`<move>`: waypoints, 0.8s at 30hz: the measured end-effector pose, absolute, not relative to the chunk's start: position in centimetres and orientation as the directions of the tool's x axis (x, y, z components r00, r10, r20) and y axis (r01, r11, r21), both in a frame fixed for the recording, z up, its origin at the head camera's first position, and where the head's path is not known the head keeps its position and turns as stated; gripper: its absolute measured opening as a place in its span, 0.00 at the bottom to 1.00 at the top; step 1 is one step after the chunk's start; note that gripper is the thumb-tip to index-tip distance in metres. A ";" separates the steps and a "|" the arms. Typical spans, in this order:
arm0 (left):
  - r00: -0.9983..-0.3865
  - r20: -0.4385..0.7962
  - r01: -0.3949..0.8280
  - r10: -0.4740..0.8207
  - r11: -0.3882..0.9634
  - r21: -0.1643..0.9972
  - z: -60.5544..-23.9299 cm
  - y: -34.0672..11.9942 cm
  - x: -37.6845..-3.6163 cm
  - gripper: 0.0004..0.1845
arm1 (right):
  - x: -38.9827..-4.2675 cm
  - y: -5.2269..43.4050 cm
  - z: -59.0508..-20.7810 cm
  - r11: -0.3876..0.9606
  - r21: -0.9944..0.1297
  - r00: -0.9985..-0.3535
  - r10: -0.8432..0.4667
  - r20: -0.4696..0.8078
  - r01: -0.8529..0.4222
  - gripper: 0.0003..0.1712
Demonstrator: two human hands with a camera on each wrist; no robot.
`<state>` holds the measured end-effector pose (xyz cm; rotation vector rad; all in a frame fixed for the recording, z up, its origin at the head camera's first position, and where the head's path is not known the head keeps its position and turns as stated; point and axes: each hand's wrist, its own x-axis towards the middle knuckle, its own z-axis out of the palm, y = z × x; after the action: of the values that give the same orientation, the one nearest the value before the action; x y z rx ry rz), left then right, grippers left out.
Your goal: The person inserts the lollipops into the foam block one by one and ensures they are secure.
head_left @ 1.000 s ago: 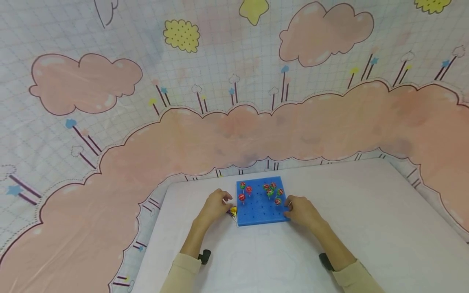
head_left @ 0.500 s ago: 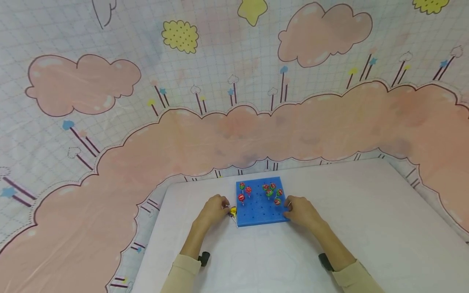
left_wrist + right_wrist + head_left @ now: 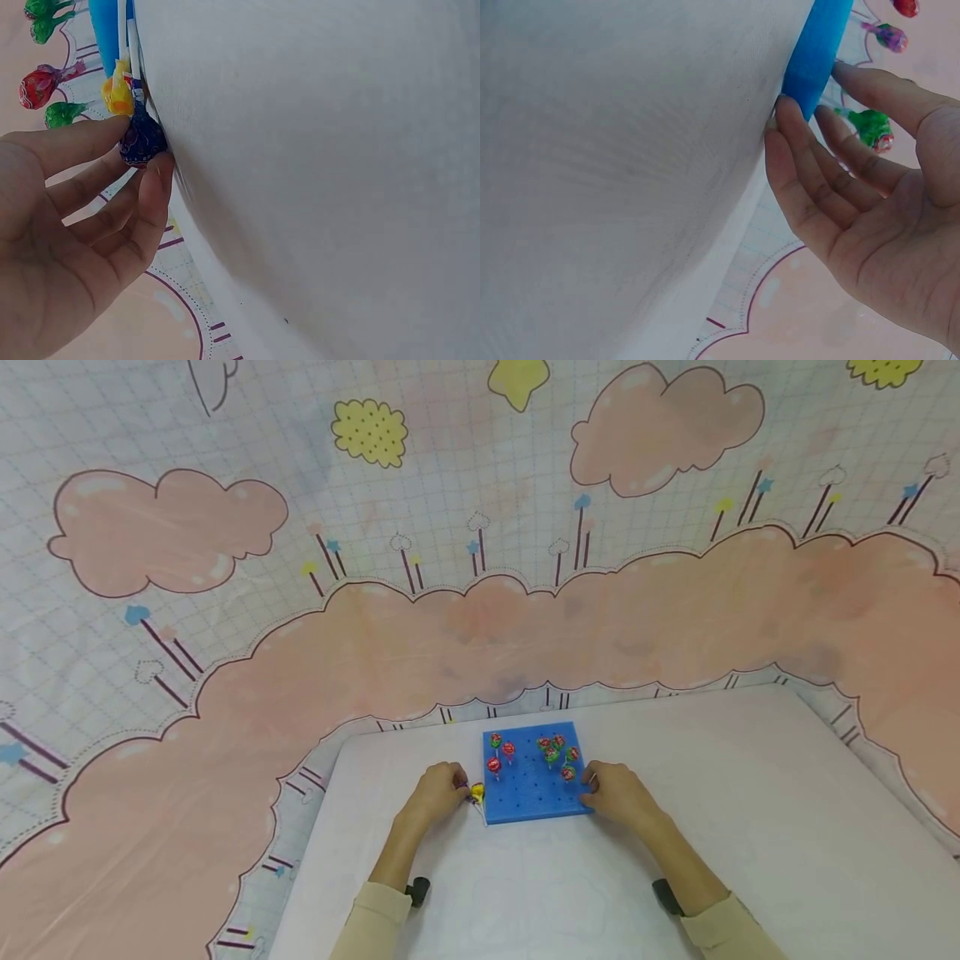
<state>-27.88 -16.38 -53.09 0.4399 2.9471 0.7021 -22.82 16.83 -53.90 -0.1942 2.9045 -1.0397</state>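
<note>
Change: little has moved vs. the earlier frame; left hand has closed in slightly on the sweets at the board's left edge, right hand unchanged.
Left hand: a dark blue lollipop is pinched betw. thumb and fingertips, lying on the white table; a yellow lollipop lies just beside it, touching.
Right hand: fingers straight and relaxed, pressed vs. the right edge of the blue peg board; nothing grasped.
Location: board sits lower centre of head frame, red and green lollipops standing upright in its holes; blue and yellow ones at its lower-left corner.
Doing it well (judgement): grip should be taken on the blue head only, so the yellow one is not dragged along; board should be kept braced by the right hand.
Hard to see: sticks partly hidden behind the board edge in left wrist view; whether the sticks are tangled cannot be told; lollipop count on board unclear, too small.
</note>
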 end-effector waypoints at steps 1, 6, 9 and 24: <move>-0.955 -0.012 0.257 0.295 0.853 0.454 -53.1 -16.4 -27.9 0.05 | -22.8 16.8 -53.9 0.766 -0.635 -0.991 -0.134 -0.006 -0.100 0.13; -0.955 -0.008 0.258 0.296 0.846 0.467 -53.1 -16.5 -28.0 0.05 | -22.9 16.9 -54.0 0.760 -0.640 -0.990 -0.143 0.000 -0.109 0.13; -0.956 0.001 0.258 0.292 0.842 0.475 -53.1 -16.6 -28.0 0.05 | -22.9 17.0 -54.1 0.758 -0.643 -0.990 -0.142 0.000 -0.108 0.13; -0.979 0.028 0.184 0.202 0.814 0.550 -51.4 -18.0 -27.7 0.05 | -22.7 16.9 -54.0 0.754 -0.650 -0.991 -0.130 -0.011 -0.092 0.12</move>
<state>-27.70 -18.03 -51.41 0.3154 2.9620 0.8936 -22.74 16.86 -53.97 -0.1829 2.8904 -1.0665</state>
